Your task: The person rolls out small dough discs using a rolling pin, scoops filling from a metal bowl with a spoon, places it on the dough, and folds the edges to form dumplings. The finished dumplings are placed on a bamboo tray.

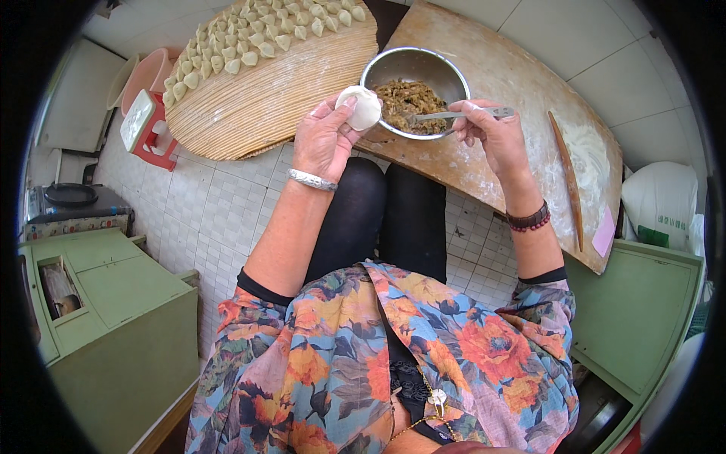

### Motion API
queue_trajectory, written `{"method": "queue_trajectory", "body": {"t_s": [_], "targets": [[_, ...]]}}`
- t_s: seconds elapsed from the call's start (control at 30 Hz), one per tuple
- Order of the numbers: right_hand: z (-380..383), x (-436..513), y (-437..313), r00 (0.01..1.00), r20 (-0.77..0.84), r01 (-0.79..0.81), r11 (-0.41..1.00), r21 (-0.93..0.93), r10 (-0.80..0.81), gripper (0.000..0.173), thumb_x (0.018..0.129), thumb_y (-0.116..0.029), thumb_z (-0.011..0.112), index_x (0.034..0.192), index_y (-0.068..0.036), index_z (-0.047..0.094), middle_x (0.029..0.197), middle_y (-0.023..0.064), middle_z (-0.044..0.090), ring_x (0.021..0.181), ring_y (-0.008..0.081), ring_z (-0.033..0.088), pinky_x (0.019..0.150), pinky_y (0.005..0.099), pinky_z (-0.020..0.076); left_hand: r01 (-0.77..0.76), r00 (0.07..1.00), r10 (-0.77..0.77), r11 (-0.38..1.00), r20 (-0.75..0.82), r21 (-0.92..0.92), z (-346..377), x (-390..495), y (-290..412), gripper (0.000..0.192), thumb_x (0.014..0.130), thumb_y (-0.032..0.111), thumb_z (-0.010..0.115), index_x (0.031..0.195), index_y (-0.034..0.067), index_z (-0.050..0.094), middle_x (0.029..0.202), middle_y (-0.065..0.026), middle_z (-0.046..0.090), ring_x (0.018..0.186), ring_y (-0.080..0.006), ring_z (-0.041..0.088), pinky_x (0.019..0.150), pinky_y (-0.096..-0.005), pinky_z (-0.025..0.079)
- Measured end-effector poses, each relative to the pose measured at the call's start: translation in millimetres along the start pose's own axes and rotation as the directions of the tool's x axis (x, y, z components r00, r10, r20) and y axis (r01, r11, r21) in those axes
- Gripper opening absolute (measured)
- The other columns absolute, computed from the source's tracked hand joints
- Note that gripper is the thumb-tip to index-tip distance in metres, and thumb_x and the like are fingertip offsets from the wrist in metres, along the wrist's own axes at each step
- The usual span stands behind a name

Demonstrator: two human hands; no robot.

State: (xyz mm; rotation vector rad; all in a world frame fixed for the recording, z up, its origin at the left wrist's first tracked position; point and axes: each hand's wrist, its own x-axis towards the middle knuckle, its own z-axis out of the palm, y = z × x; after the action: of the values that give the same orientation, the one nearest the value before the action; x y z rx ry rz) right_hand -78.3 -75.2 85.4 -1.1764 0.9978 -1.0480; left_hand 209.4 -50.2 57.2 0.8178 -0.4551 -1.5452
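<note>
My left hand (329,133) holds a round, flat dumpling wrapper (363,109) between thumb and fingers, beside the left rim of a stainless steel bowl (417,61). Brown minced filling (411,93) lies in the bottom of the bowl. Over the bowl's right rim, my right hand (490,130) grips a metal spoon (454,113) by its handle, and the spoon's tip touches the filling. Folded dumplings (249,58) stand in rows on a round, ridged straw-coloured tray (255,108) left of the bowl.
The bowl stands on a floured wooden board (493,68). Toward its right end lie a tapered rolling pin (567,176), loose flour (592,159) and a pink card (603,232). A red-and-white stool (150,127) is beneath the tray's left side. Green cabinets (125,318) flank me.
</note>
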Motion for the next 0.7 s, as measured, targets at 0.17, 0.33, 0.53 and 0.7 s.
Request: {"method": "queue_trajectory", "body": {"t_s": [0.17, 0.33, 0.53, 0.7], "targets": [[-16, 9, 5, 0.999, -0.025, -0.037, 0.957, 0.287, 0.046, 0.026, 0.103, -0.016, 0.065, 0.114, 0.007, 0.072, 0.085, 0.0099, 0.075, 0.071, 0.0143, 0.068, 0.061, 0.0251, 0.0503, 0.011, 0.999, -0.009, 0.999, 0.044, -0.050, 5, 3, 5, 0.030, 0.103, -0.001, 0.057, 0.131, -0.011, 0.055, 0.125, -0.0222, 0.068, 0.115, -0.0324, 0.070, 0.100, -0.0484, 0.061], [-15, 10, -5, 0.998, -0.059, 0.057, 0.927, 0.372, -0.037, 0.029, 0.103, -0.016, 0.066, 0.117, 0.008, 0.071, 0.088, 0.0120, 0.075, 0.075, 0.0168, 0.069, 0.064, 0.0257, 0.0512, 0.079, 0.995, -0.071, 0.990, 0.069, -0.117, 20, 4, 8, 0.033, 0.107, 0.006, 0.051, 0.134, -0.013, 0.050, 0.131, -0.0269, 0.063, 0.121, -0.0379, 0.066, 0.105, -0.0520, 0.058], [11, -16, -25, 0.972, -0.045, 0.236, 0.956, 0.172, -0.232, 0.023, 0.102, -0.011, 0.066, 0.117, 0.006, 0.073, 0.093, 0.0120, 0.076, 0.079, 0.0179, 0.070, 0.069, 0.0262, 0.0531, 0.150, 0.985, -0.128, 0.965, 0.114, -0.215, 38, -1, 6, 0.046, 0.113, 0.025, 0.044, 0.138, -0.014, 0.045, 0.141, -0.0338, 0.054, 0.130, -0.0474, 0.058, 0.111, -0.0557, 0.053], [34, -31, -25, 0.732, 0.218, 0.663, 0.601, -0.447, -0.645, 0.028, 0.089, 0.006, 0.072, 0.114, -0.005, 0.079, 0.100, 0.0122, 0.075, 0.086, 0.0232, 0.071, 0.076, 0.0327, 0.0573, 0.191, 0.972, -0.146, 0.946, 0.185, -0.261, 42, -5, 8, 0.051, 0.114, 0.032, 0.040, 0.136, -0.014, 0.046, 0.142, -0.0359, 0.052, 0.134, -0.0506, 0.053, 0.114, -0.0586, 0.049]]}}
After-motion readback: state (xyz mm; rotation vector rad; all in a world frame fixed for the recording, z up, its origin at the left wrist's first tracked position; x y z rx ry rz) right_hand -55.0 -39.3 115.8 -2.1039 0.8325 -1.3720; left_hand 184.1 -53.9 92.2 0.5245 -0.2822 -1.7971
